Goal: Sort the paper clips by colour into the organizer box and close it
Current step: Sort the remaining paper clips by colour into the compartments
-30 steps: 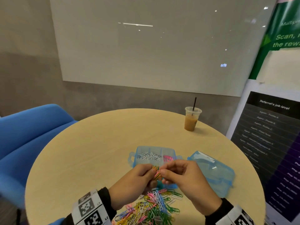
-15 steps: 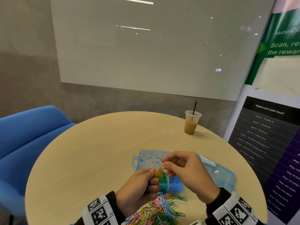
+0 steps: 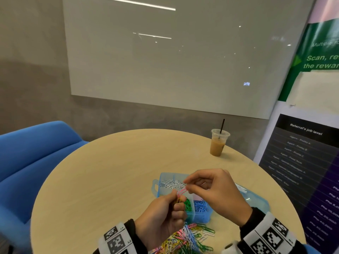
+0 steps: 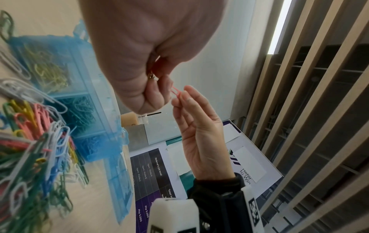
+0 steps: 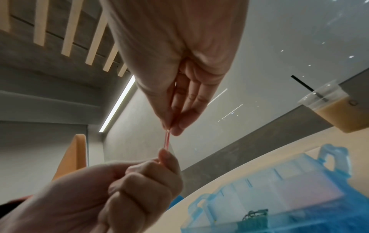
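A translucent blue organizer box (image 3: 156,187) lies open on the table, its lid (image 3: 256,200) flat to the right. Its compartments hold white clips (image 3: 172,184), green clips (image 3: 188,205) and blue clips (image 3: 200,207). My left hand (image 3: 176,194) is above the box's near side and grips a small bunch of yellowish clips (image 3: 178,200) in its curled fingers. My right hand (image 3: 186,186) pinches the far end of a pink clip (image 3: 181,192). The clip's near end sits at the left fingertips (image 5: 165,156). A mixed pile of clips (image 3: 189,239) lies at the table's near edge.
An iced coffee cup with a black straw (image 3: 219,145) stands at the back right of the round wooden table (image 3: 110,180). A blue chair (image 3: 33,158) is to the left. Posters (image 3: 308,162) hang close on the right.
My right hand has pulled a pink clip up and back out of the bunch in my left hand. Both hands remain over the box.
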A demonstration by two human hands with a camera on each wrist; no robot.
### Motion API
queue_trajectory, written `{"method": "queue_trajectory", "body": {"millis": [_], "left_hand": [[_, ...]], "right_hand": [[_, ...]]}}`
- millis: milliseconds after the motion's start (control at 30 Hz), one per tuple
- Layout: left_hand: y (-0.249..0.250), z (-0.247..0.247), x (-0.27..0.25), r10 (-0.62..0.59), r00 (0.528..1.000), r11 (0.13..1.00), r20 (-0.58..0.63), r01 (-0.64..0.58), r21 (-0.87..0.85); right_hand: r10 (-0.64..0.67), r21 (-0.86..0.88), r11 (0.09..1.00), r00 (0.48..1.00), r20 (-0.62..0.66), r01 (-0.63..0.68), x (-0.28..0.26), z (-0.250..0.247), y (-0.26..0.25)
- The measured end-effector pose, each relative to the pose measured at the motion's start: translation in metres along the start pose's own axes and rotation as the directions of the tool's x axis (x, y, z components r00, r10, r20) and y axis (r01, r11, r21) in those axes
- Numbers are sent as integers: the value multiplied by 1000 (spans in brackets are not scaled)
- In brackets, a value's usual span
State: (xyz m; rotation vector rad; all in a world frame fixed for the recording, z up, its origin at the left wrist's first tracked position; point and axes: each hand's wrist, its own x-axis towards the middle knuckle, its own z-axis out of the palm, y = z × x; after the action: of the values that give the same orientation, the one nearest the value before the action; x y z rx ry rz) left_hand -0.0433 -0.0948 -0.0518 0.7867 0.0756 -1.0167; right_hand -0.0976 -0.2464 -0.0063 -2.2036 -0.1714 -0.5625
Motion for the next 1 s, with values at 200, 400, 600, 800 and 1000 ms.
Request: {"method": "queue_trajectory", "body": {"millis": [200,400,600,800,1000], "left_hand": [[-1,-1,7,43,997,999,-64,-44,-15],[4,-8,12,43,997,987,-62,-52,-155],[10,-9,8,30,999,984,30,-24,-178],[4,-9,5,-1,996,992,91,13,-127],[1,-10,4,-9,991,993,133,25,-116]], "right_hand": [[50,39,998,998,-44,-48,10,-10,6],[94,-160,976,949,-301,-147,33,-16,54],[136,-203,966,982,-127,-160,26,-9,65],[-36,-224,971,974,224,88,17,3,35],[-114,-173,967,922,370,189,16,14,40]]}}
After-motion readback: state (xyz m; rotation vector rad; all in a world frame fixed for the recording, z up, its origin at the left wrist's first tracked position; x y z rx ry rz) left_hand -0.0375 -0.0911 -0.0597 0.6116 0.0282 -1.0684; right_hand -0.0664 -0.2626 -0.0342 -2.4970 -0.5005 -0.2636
